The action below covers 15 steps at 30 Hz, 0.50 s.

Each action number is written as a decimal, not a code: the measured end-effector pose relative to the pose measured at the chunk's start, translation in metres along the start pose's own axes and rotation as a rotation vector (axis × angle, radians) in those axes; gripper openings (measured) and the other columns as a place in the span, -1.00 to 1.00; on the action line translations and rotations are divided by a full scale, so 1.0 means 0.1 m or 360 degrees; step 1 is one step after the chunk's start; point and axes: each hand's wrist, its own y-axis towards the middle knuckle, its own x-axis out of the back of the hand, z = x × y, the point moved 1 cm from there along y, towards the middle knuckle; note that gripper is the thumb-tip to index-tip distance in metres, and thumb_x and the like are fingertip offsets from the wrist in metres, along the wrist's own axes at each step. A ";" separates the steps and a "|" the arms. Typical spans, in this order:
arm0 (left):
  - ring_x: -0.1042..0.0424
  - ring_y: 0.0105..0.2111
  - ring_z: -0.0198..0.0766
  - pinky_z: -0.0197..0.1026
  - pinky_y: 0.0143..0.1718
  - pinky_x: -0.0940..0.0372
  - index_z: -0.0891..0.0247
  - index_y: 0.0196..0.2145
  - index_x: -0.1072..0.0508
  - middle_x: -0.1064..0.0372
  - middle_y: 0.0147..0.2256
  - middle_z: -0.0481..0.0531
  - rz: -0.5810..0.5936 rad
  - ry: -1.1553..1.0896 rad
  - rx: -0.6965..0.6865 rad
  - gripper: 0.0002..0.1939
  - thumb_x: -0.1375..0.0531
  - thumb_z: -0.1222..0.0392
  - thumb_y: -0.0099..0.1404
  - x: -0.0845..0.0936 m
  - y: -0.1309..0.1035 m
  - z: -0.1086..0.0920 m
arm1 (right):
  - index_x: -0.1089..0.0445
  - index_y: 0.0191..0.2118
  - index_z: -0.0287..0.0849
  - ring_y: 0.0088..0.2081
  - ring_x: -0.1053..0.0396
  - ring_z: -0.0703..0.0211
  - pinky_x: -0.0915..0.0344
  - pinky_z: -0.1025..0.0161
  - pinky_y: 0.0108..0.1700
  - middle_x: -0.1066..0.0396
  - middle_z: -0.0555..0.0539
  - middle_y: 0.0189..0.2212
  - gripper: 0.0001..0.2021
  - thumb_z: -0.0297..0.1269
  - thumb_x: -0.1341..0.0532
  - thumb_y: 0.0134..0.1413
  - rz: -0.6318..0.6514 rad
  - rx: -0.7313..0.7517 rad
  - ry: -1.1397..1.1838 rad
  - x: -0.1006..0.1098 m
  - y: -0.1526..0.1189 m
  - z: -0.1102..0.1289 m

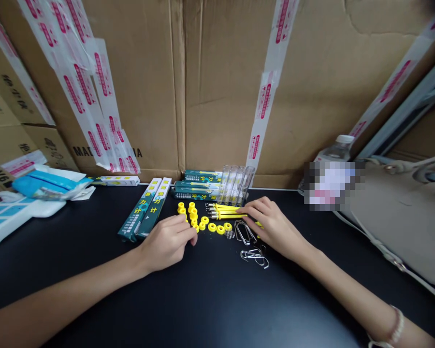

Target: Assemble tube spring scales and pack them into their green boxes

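Note:
My left hand point(170, 241) rests on the black table with its fingers curled, beside small yellow plastic caps point(205, 220); anything under its fingertips is hidden. My right hand point(273, 224) reaches over the ends of several yellow rods with springs and metal hooks point(226, 211), its fingertips touching them. Just below that hand lie large silver wire hooks point(244, 233) and more S-shaped hooks point(254, 257). Small metal pieces point(229, 234) sit next to the yellow rings. Behind the rods, clear tubes point(235, 186) lean over green boxes point(197, 190).
Two long green and white boxes point(145, 209) lie left of the caps. A power strip point(18, 220) and a blue packet point(50, 183) are at far left. A bottle point(335, 151) and a beige bag point(402, 217) stand at right. Large cardboard point(217, 96) walls the back.

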 end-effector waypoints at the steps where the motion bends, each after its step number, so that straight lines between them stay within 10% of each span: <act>1: -0.22 -0.49 -0.25 -0.22 -0.41 -0.22 0.28 -0.47 -0.43 -0.33 -0.56 -0.02 0.0002 -0.0009 0.0004 -0.65 0.05 0.56 0.27 0.00 0.00 0.00 | -0.44 -0.05 -0.19 -0.15 -0.30 -0.08 -0.25 0.02 -0.17 -0.48 -0.20 -0.18 -0.82 -0.38 -0.13 0.33 0.0016 0.0010 -0.0049 0.00 0.02 -0.02; 15: -0.26 -0.49 -0.25 -0.22 -0.40 -0.26 0.26 -0.49 -0.45 -0.32 -0.57 -0.03 -0.0035 0.0010 -0.0066 -0.65 0.02 0.54 0.24 0.01 0.00 -0.03 | -0.53 -0.20 -0.21 -0.15 -0.34 -0.10 -0.15 0.02 -0.14 -0.57 -0.15 -0.30 -0.85 -0.38 -0.19 0.29 0.0021 0.0146 -0.0298 -0.05 0.09 -0.09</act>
